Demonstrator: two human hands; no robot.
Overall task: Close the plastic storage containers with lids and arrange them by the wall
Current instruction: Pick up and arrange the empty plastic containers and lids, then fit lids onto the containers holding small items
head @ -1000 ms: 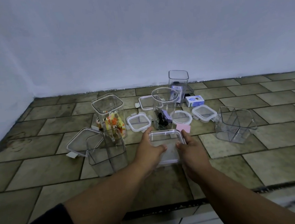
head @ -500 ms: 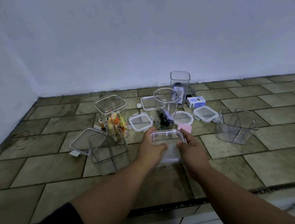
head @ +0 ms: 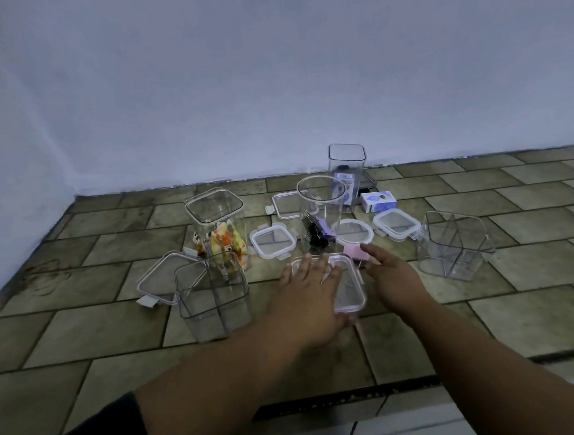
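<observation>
A low clear rectangular container (head: pixel 349 293) with a pink-tinted rim stands on the tiled floor in front of me. My left hand (head: pixel 309 284) lies flat on its top, fingers spread. My right hand (head: pixel 391 271) is just right of it, fingers loose and apart, tips near a small pink piece (head: pixel 354 251). Behind stand a tall square container with colourful contents (head: pixel 217 219), a round one with black clips (head: pixel 317 211), and a tall square one (head: pixel 346 163) near the wall (head: pixel 268 81). Loose lids lie between them: square (head: pixel 273 243), round (head: pixel 354 231), square (head: pixel 396 223).
A divided clear container (head: pixel 213 297) stands left of my hands, with a large lid (head: pixel 161 278) behind it. Another divided container (head: pixel 454 243) sits tilted at the right. A lid (head: pixel 286 204) and a small white box (head: pixel 378 201) lie further back.
Both hands were gripping the low container by its sides. My left hand has since slid onto its top, and my right hand has let go and shifted right.
</observation>
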